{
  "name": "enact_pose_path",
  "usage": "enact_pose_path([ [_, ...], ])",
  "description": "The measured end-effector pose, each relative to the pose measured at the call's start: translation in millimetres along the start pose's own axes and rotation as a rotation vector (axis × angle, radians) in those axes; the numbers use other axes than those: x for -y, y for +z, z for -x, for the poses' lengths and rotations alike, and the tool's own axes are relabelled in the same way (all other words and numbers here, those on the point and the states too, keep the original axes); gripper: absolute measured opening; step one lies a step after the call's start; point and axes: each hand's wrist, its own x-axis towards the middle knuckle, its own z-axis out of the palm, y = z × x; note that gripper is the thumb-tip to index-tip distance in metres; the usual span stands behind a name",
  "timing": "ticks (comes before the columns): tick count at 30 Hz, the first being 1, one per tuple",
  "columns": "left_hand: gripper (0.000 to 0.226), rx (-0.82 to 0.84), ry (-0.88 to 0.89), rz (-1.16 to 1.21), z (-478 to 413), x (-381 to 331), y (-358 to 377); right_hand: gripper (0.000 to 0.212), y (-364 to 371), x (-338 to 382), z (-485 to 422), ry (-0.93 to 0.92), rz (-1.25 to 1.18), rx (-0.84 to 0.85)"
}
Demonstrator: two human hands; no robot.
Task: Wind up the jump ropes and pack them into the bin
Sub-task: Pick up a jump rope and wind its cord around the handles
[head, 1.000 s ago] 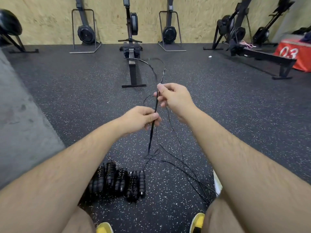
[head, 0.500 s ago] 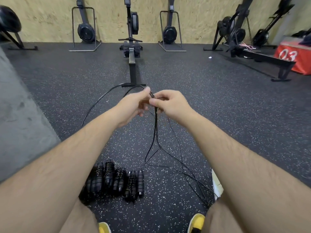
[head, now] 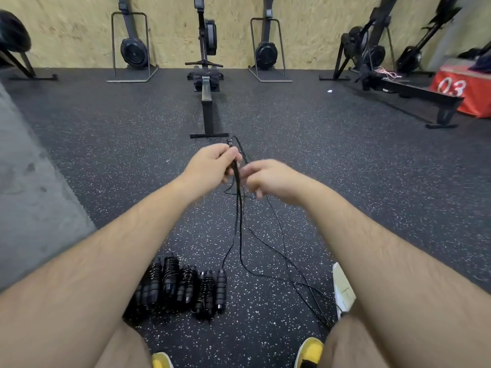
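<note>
Head view, frame centre: the left hand (head: 210, 166) is curled round the thin black handles (head: 236, 170) of a jump rope (head: 240, 235), holding them nearly upright with their top ends poking out above the knuckles. The right hand (head: 273, 179) sits just beside it to the right, motion-blurred, fingers bent toward the cable; whether it pinches the cable or only hovers at it cannot be told. From the handles the thin black cable hangs in several strands to the speckled rubber floor (head: 106, 144), then trails in loose loops toward the lower right of the frame, ending near the person's right knee. A white object (head: 342, 288) lies there on the floor, partly hidden behind the right forearm. In the lower centre, left of the loose cable, a row of wound jump ropes (head: 183, 288) lies side by side on the floor, each cable coiled round its handles. Two yellow shoes (head: 309, 350) show at the bottom edge. Farther out, a rowing machine (head: 206, 94) stands lengthwise in the upper centre, flanked by upright rowers (head: 134, 49) against a chipboard wall (head: 66, 35). A red box (head: 473, 94) marked 03 sits at the upper right, and a grey concrete surface (head: 29, 197) fills the left edge.
</note>
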Motion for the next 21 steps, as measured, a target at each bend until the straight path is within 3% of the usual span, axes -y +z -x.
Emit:
enact_pose_path([
  [2,0.030,-0.018,-0.004,0.087,-2.9,-0.2,-0.4,0.020,4.8,-4.6,5.8,0.001,0.069,0.134],
  [4,0.030,-0.041,0.001,0.140,-3.6,-2.5,1.8,0.010,7.8,-5.3,6.1,-0.020,0.102,0.081],
  [7,0.034,-0.060,-0.025,0.264,-7.5,-3.1,3.9,0.025,7.7,-1.7,2.5,-0.093,0.088,-0.059],
  [9,0.037,0.046,-0.073,0.335,-6.6,0.2,2.2,0.024,6.6,2.7,0.3,-0.148,-0.020,-0.152],
  [11,0.031,0.258,-0.101,0.374,1.5,4.4,1.5,0.025,4.5,6.0,-4.3,-0.174,-0.148,-0.248],
  [14,0.034,0.475,-0.154,0.317,15.8,10.1,5.9,0.025,1.6,9.0,-9.2,-0.157,-0.315,-0.325],
  [17,0.013,0.362,-0.079,0.082,16.7,15.8,10.3,0.026,1.0,10.7,-10.3,-0.138,-0.369,-0.350],
  [19,0.015,0.232,-0.027,-0.024,12.3,16.7,7.3,0.020,0.9,11.0,-10.3,-0.109,-0.402,-0.297],
  [21,0.020,0.118,-0.012,-0.019,7.7,12.9,3.5,0.019,0.1,7.1,-6.5,-0.050,-0.231,-0.169],
])
